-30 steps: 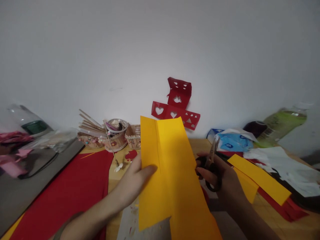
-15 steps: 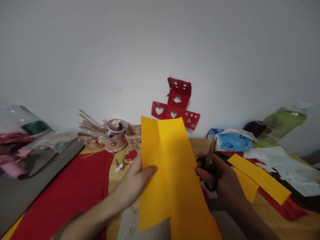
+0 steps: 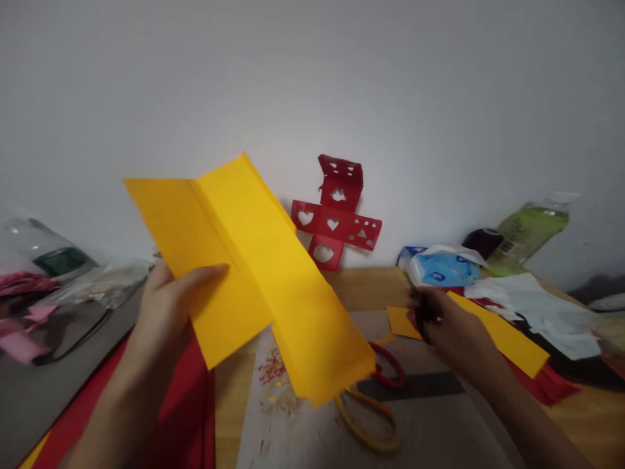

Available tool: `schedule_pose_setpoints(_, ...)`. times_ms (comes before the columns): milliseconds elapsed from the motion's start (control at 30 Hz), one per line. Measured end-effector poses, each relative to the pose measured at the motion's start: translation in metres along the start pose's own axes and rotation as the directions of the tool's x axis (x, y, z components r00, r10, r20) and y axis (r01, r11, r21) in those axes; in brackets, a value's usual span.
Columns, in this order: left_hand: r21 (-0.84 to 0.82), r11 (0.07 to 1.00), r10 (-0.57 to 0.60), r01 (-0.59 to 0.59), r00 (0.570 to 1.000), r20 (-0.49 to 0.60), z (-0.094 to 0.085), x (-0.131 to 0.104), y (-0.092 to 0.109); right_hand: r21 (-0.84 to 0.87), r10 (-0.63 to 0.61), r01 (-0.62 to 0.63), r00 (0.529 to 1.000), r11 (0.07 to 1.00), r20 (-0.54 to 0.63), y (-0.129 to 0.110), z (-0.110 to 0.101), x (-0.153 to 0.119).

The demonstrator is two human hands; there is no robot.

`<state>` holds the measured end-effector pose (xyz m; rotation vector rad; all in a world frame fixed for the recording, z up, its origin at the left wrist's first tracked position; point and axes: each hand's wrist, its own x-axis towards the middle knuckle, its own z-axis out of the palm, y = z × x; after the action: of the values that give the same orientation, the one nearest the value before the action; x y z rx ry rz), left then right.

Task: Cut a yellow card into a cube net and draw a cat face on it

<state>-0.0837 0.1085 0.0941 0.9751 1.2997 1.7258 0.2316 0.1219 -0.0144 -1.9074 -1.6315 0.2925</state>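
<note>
A folded sheet of yellow card [image 3: 288,280] is raised and tilted above the table, with a crease along it and a step cut in its lower edge. My left hand [image 3: 170,299] grips its left part, thumb on the near face and the other fingers hidden behind. My right hand [image 3: 454,326] is closed round dark-handled scissors [image 3: 424,314], away from the card at the right. Below the card, on a grey board [image 3: 430,430], lie a yellow ring-shaped handle [image 3: 390,443] and a red one [image 3: 398,368], partly covered by the card.
A red cut-out with heart holes [image 3: 336,221] leans on the wall. Red sheets [image 3: 190,404] lie at left near a clear bottle [image 3: 49,247]. At right are a blue tissue pack [image 3: 444,267], yellow strips [image 3: 517,339], white paper [image 3: 547,312] and a green drink bottle [image 3: 532,228].
The yellow card has swung up and left in my left hand and now leans over. My right hand with the scissors has moved slightly right, away from it. More of the board shows.
</note>
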Motion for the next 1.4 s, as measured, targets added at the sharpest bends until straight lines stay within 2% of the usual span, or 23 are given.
schedule_pose_setpoints(67, -0.006, 0.994, 0.106, -0.106, 0.993, -0.060, -0.004, 0.005, 0.006, -0.067, -0.036, 0.046, 0.988, 0.997, 0.147, -0.011, 0.008, -0.025)
schedule_pose_setpoints(100, -0.004, 0.988, 0.151, -0.151, 0.985, -0.080, -0.006, 0.006, 0.007, -0.079, -0.079, 0.100, 0.967, 0.992, 0.241, -0.018, 0.013, -0.038)
schedule_pose_setpoints(200, 0.005, 0.976, 0.217, -0.217, 0.972, -0.085, -0.009, 0.008, 0.006, -0.072, -0.198, 0.257, 0.869, 0.964, 0.455, -0.035, 0.026, -0.067)
schedule_pose_setpoints(267, 0.025, 0.975, 0.223, -0.222, 0.974, -0.047, -0.009, 0.008, 0.004, -0.080, -0.227, 0.316, 0.815, 0.946, 0.533, -0.041, 0.032, -0.075)
schedule_pose_setpoints(367, 0.037, 0.980, 0.194, -0.194, 0.981, -0.004, -0.008, 0.006, 0.004, -0.112, -0.246, 0.368, 0.788, 0.923, 0.564, -0.043, 0.036, -0.078)
schedule_pose_setpoints(433, 0.026, 0.988, 0.153, -0.153, 0.988, 0.004, -0.005, 0.003, 0.005, -0.126, -0.266, 0.395, 0.790, 0.910, 0.552, -0.043, 0.036, -0.080)
schedule_pose_setpoints(600, 0.061, 0.981, 0.186, -0.185, 0.983, -0.008, -0.002, -0.005, 0.006, -0.164, -0.324, 0.442, 0.821, 0.882, 0.471, -0.038, 0.019, -0.071)
schedule_pose_setpoints(700, 0.037, 0.991, 0.124, -0.126, 0.991, 0.038, -0.002, -0.004, 0.005, -0.225, -0.345, 0.450, 0.855, 0.864, 0.388, -0.026, -0.003, -0.041)
schedule_pose_setpoints(800, 0.043, 0.998, -0.041, 0.036, 0.991, 0.124, -0.003, 0.000, 0.000, -0.308, -0.344, 0.443, 0.880, 0.842, 0.327, -0.010, -0.022, 0.006)
schedule_pose_setpoints(900, 0.120, 0.966, -0.252, 0.230, 0.942, 0.221, -0.002, 0.002, -0.011, -0.339, -0.349, 0.441, 0.888, 0.831, 0.299, 0.003, -0.027, 0.047)
schedule_pose_setpoints(1000, 0.248, 0.920, -0.377, 0.304, 0.859, 0.347, 0.001, -0.001, -0.024, -0.318, -0.362, 0.440, 0.890, 0.840, 0.276, 0.009, -0.019, 0.069)
schedule_pose_setpoints(1100, 0.362, 0.886, -0.437, 0.290, 0.784, 0.442, 0.005, -0.005, -0.035, -0.254, -0.350, 0.405, 0.906, 0.878, 0.237, 0.014, -0.005, 0.077)
schedule_pose_setpoints(1167, 0.390, 0.879, -0.449, 0.274, 0.750, 0.486, 0.007, -0.006, -0.039, -0.188, -0.330, 0.366, 0.923, 0.911, 0.196, 0.017, 0.001, 0.078)
schedule_pose_setpoints(1333, 0.425, 0.897, -0.368, 0.125, 0.745, 0.556, 0.010, -0.001, -0.043, 0.108, -0.214, 0.210, 0.976, 0.972, 0.033, 0.008, -0.002, 0.070)
schedule_pose_setpoints(1400, 0.453, 0.889, -0.345, 0.064, 0.744, 0.572, 0.011, 0.001, -0.044, 0.295, -0.163, 0.144, 0.986, 0.945, 0.042, -0.007, -0.008, 0.058)
